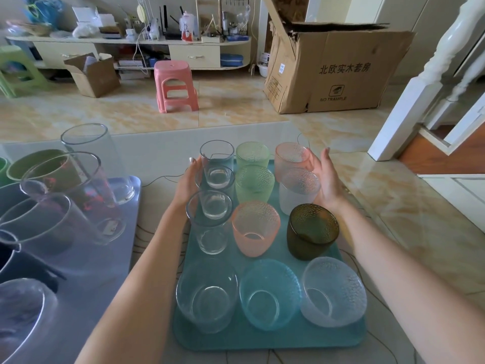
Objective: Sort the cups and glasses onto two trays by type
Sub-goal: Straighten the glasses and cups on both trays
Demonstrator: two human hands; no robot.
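We see a teal plastic tray on the glass worktop, loaded with short glasses in three columns. Our left hand reaches along the tray's left side, fingers straight, its palm beside the far clear smooth glass; we cannot tell whether it touches. Our right hand reaches along the right side, fingers extended and spread, held against the far pink dimpled glass and the frosted white dimpled glass. Nearer stand a pink dimpled tumbler and a dark olive dimpled tumbler; two green dimpled glasses fill the middle column beyond. To the left, a blue-grey tray carries tall clear glasses and a green cup.
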